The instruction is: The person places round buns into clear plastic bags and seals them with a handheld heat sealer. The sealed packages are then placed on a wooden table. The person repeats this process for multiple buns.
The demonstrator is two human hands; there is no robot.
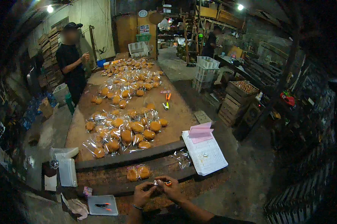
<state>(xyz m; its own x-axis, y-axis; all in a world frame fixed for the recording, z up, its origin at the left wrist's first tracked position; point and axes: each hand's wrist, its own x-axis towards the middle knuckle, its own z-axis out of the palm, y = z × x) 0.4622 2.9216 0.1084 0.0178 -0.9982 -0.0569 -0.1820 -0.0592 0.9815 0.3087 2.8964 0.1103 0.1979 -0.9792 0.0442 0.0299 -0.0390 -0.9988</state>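
Close to the table's near edge, my left hand point(142, 194) and my right hand point(172, 191) meet, fingertips almost touching. A small shiny piece point(155, 182) is pinched at the left fingertips; what it is cannot be made out. My right hand grips a small orange-and-black object point(168, 183), possibly a stapler, partly hidden by the fingers. Just beyond them, a clear packet of two round brown buns point(138, 172) lies on the wooden ledge point(101, 176). Many more bagged buns point(126, 135) are heaped across the long wooden table point(179, 120).
Papers with writing point(206, 154) and a pink slip point(200, 132) lie at the right corner. Stacked clear bags point(67, 172) and a plastic tray point(102, 210) with a stapler point(102, 205) are at left. One person point(70, 58) stands beside the table; another point(210, 43) is farther back.
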